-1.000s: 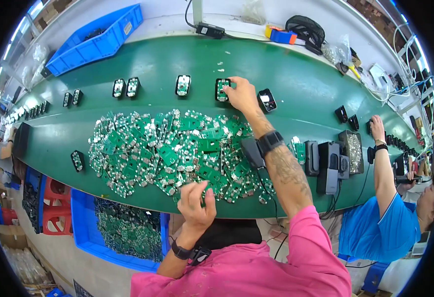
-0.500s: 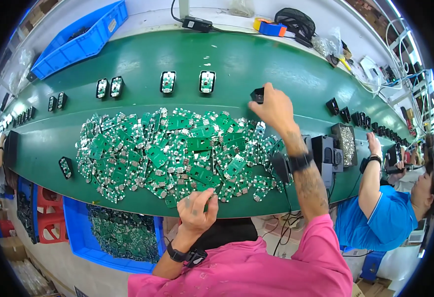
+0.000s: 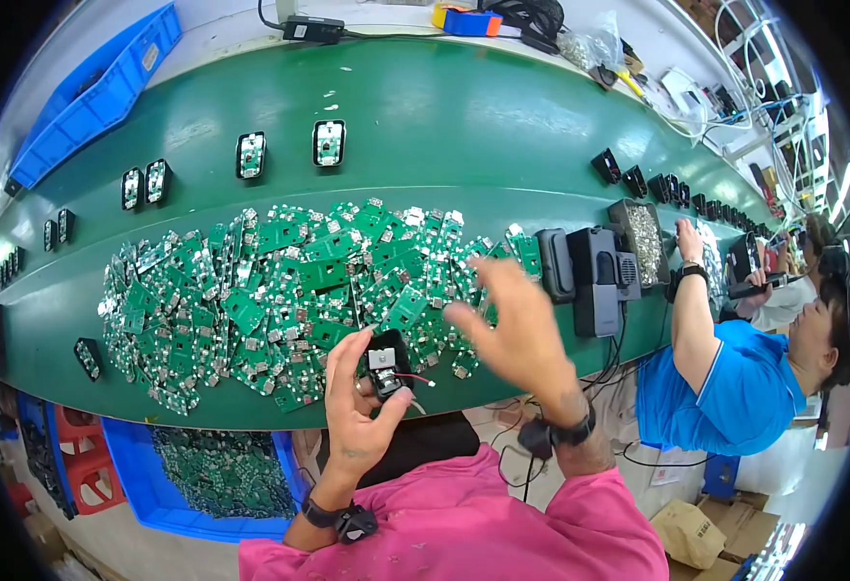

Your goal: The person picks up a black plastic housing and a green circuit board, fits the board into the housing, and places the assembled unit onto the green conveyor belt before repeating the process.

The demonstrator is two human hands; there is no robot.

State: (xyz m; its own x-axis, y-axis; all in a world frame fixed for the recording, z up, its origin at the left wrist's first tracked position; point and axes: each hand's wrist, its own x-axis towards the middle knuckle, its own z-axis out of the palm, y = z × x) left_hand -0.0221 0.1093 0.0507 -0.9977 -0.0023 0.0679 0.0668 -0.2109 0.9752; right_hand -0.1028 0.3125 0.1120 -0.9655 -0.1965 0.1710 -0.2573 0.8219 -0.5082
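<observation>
My left hand [image 3: 355, 412] grips a small black plastic housing [image 3: 386, 389] near the table's front edge. A pale metal block sits inside the housing, and thin wires with a small white plug stick out on its right. Apart from it, to the right, my right hand [image 3: 522, 324] hovers over the pile's edge with thumb and fingers spread, holding nothing; it is slightly blurred. Beyond both hands spreads a broad heap of green circuit boards [image 3: 246, 310]. Housings fitted with boards, such as the nearest black housing [image 3: 329, 143], stand in a line behind the heap.
Dark grey box-shaped devices [image 3: 595, 281] with cables stand right of the heap, beside a tray [image 3: 619, 218] of small metal parts. More black housings [image 3: 635, 181] line the right side. A co-worker in a blue shirt [image 3: 744, 387] sits there. A blue bin [image 3: 144, 484] of boards is below the table.
The black housing has come from my right hand at the far side into my left hand close to me. My right hand has let go and drawn nearer. The view has shifted right.
</observation>
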